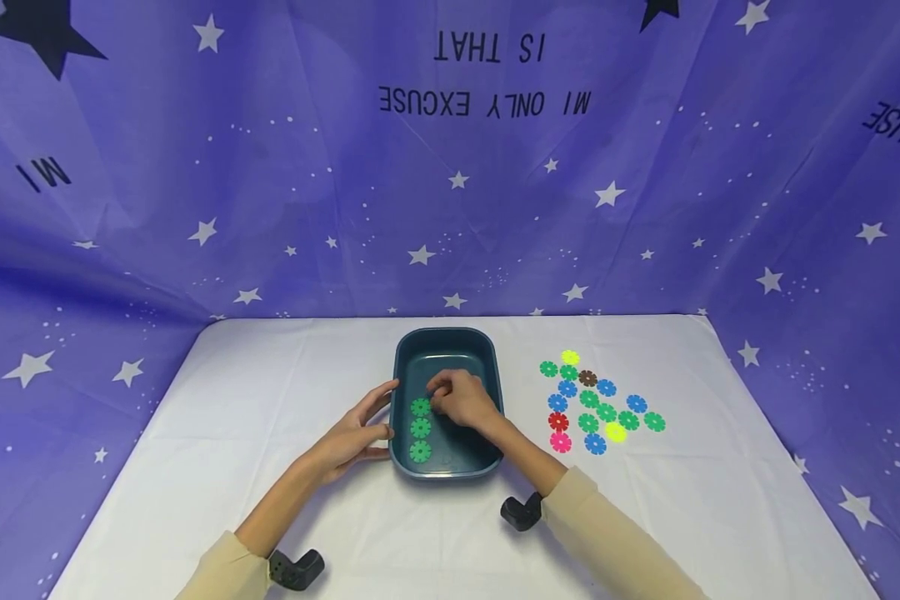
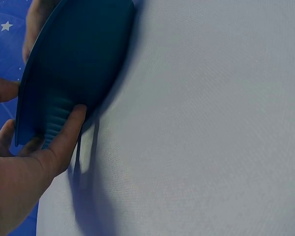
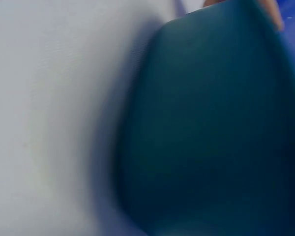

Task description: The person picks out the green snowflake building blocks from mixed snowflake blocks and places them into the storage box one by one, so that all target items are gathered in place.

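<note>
Right of the tray (image 1: 453, 457), on the desk (image 1: 255, 383), lay scattered coloured discs (image 1: 602, 412); three green discs (image 1: 425, 430) sat inside. The left hand (image 1: 348, 440) touched the tray's side, fingers spread; what the bent-fingered right hand (image 1: 463, 400) pinched couldn't be told.

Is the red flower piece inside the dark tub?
No, the red flower piece lies on the white table, outside the dark tub.
</note>
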The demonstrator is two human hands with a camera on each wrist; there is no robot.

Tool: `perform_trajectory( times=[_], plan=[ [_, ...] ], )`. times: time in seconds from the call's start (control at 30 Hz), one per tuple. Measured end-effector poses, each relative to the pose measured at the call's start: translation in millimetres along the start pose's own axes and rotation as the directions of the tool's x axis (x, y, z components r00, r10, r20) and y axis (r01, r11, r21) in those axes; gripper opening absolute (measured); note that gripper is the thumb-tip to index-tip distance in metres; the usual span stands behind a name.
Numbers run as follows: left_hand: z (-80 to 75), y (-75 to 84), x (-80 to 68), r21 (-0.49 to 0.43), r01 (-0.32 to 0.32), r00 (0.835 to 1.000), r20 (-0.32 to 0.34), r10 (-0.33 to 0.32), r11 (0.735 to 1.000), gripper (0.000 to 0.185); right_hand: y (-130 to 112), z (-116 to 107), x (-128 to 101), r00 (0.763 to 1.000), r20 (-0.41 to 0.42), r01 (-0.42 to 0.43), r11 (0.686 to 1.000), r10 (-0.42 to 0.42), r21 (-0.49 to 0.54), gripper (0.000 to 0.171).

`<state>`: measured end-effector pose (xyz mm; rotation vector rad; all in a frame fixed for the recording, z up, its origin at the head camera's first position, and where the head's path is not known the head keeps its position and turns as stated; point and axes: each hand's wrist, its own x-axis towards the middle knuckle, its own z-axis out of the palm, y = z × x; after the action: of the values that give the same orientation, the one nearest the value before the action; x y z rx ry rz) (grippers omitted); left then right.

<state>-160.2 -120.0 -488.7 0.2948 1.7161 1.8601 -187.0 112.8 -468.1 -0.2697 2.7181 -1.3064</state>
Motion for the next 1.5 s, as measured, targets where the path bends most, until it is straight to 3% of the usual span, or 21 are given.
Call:
perform_trajectory(
  times=[0.13, 0.3, 0.47, 0.6, 0.8, 1.03, 1.27, 1.5],
  plan=[
    [0.9, -2.1, 0.7, -0.011, 0.006, 1.000, -0.009, -0.006, 1.000, 0.084, -6.8, -24.3, -9.3, 0.997, -0.062, 0.054, 0.998, -0.051, 0.045, 0.019],
    [1.3, -2.6, 0.4, -0.012, 0.003, 1.000, -0.018, -0.003, 1.000, 0.084, -2.5, -68.2, -21.2, 0.985, -0.167, 0.058, 0.991, -0.038, 0.119, 0.019],
    [0.6, -1.2, -0.1, 0.013, 0.002, 1.000, -0.019, -0.002, 1.000, 0.084, 27.4, -106.9, -28.7, 0.969, -0.246, -0.004, 0.994, 0.031, 0.107, 0.022],
    [-0.5, 0.2, -0.4, 0.023, 0.007, 1.000, -0.027, -0.006, 1.000, 0.084, 62.0, -123.0, -29.6, 0.964, -0.251, -0.071, 0.995, 0.084, 0.063, 0.024],
    [0.3, 1.7, -0.1, 0.016, 0.006, 1.000, -0.020, -0.006, 1.000, 0.085, 103.5, -130.1, -27.6, 0.958, -0.236, -0.157, 0.987, 0.161, 0.035, 0.031],
    [1.5, 1.1, -1.4, 0.007, 0.009, 1.000, -0.018, -0.008, 1.000, 0.085, 126.8, -123.6, -21.5, 0.945, -0.245, -0.224, 0.975, 0.215, -0.008, 0.036],
    [1.7, -0.1, -2.3, 0.012, 0.007, 1.000, -0.018, -0.006, 1.000, 0.084, 135.1, -118.1, -16.6, 0.928, -0.276, -0.273, 0.961, 0.249, -0.051, 0.036],
    [2.5, 1.9, -1.7, 0.015, 0.008, 1.000, -0.022, -0.008, 1.000, 0.084, 132.3, -120.1, -14.3, 0.922, -0.277, -0.289, 0.957, 0.271, -0.026, 0.033]
  ],
)
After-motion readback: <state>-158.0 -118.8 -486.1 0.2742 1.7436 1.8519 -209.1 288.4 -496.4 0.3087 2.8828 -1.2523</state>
